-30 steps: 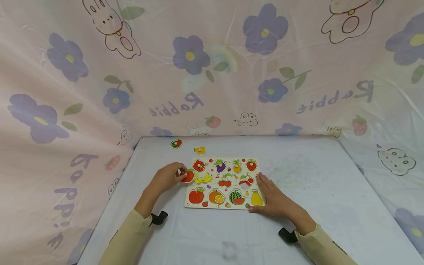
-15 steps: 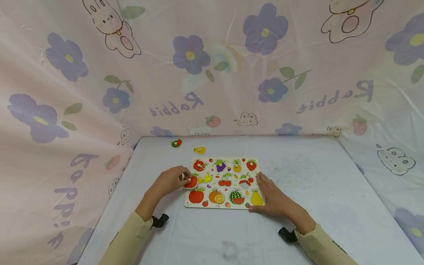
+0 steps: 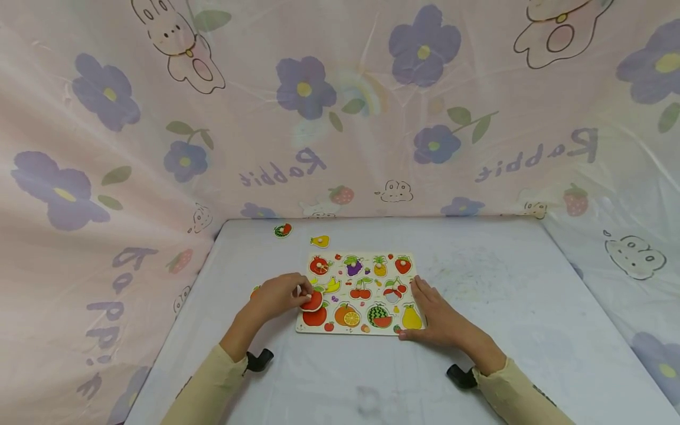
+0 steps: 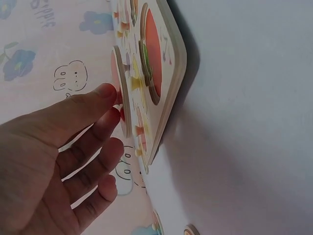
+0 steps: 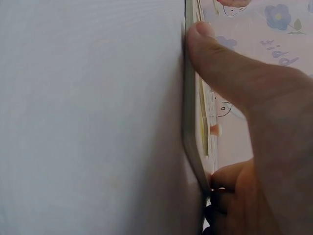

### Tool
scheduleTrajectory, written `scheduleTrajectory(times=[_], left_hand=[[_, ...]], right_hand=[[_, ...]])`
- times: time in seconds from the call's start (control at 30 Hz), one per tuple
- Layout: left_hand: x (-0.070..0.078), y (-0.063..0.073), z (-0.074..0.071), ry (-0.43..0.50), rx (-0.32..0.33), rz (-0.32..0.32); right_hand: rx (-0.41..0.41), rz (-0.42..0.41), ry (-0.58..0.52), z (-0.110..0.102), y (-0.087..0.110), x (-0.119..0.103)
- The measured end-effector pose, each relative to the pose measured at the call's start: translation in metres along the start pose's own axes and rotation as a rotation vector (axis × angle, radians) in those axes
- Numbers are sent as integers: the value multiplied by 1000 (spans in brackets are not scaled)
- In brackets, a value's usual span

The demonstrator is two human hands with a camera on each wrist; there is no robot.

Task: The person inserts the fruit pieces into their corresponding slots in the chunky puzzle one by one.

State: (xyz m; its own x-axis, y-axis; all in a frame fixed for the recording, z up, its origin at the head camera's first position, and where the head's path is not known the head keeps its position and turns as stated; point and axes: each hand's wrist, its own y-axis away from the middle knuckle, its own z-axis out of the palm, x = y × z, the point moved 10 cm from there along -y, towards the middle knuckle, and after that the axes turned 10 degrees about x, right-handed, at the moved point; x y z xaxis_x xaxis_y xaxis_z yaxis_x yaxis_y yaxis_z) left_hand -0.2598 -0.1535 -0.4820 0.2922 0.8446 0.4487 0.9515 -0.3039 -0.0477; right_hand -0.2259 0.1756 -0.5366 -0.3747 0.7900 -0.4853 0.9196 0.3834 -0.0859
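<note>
My left hand (image 3: 278,295) pinches a red apple puzzle piece (image 3: 313,303) between thumb and fingertips. In the left wrist view the apple piece (image 4: 125,98) shows edge-on, tilted, above the puzzle board (image 4: 168,63). An apple-shaped recess (image 4: 154,54) lies at the board's corner there. Seen from the head, the piece overlaps the upper part of the printed apple (image 3: 314,317). My right hand (image 3: 438,316) rests at the right end of the board, fingers extended along its side and thumb (image 5: 215,54) on the near edge.
A watermelon piece (image 3: 283,230) and a pear piece (image 3: 320,241) lie on the white table behind the board. Another orange-coloured piece (image 3: 255,290) peeks out beside the left hand, mostly hidden. Knobbed fruit pieces sit in the board's upper rows. A patterned curtain (image 3: 361,118) encloses the table.
My left hand has carried the apple piece right and toward the near side, from the board's left edge to the printed apple. The right hand and the board have stayed put.
</note>
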Motion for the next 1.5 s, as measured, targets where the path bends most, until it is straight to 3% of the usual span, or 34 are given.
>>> scheduleTrajectory(times=[0.33, 0.57, 1.5], left_hand=[[8, 7, 6, 1, -28, -14], [13, 9, 12, -39, -36, 25], [12, 14, 23, -60, -49, 56]], right_hand=[[3, 1, -4, -2, 0, -1], [2, -5, -26, -4, 0, -6], [8, -10, -18, -1, 1, -2]])
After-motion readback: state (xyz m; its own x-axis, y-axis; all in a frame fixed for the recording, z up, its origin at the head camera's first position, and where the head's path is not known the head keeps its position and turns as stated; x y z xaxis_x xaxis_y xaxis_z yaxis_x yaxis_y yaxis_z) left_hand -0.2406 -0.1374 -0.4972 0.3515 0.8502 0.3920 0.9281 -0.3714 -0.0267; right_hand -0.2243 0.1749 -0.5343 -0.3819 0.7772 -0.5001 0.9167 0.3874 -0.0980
